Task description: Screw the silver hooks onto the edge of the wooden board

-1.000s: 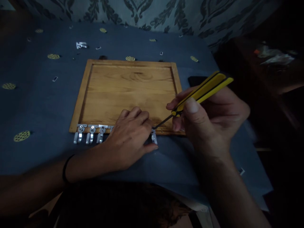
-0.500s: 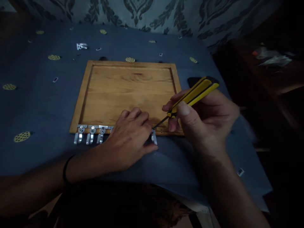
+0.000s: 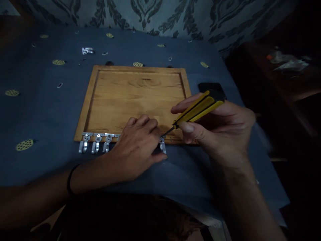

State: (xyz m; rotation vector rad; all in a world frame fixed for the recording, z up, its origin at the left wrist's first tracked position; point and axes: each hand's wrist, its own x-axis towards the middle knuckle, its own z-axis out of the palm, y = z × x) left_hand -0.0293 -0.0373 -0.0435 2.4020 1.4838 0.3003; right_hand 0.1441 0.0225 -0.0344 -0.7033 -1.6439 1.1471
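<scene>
1. The hook (image 3: 163,146) sits on the near edge of the wooden board (image 3: 135,93), toward its right corner. The screwdriver (image 3: 198,108) tip meets the hook's top.
2. The left hand (image 3: 136,147) lies over that edge, with thumb and forefinger closed on the hook. The right hand (image 3: 220,129) pinches the yellow handle between thumb and fingers.
3. Three fixed hooks (image 3: 96,142) line the same edge near the left corner, and a blue cloth (image 3: 37,113) lies beneath.
4. The shaft leans low, so the tip could slip off and jab the left fingers or score the wood.
5. The handle lies flatter and lower than a second ago, while the left hand has not moved.

Screwdriver (image 3: 198,108) handle tilted lower, flatter; right hand (image 3: 220,132) rolled over, thumb lower.
</scene>
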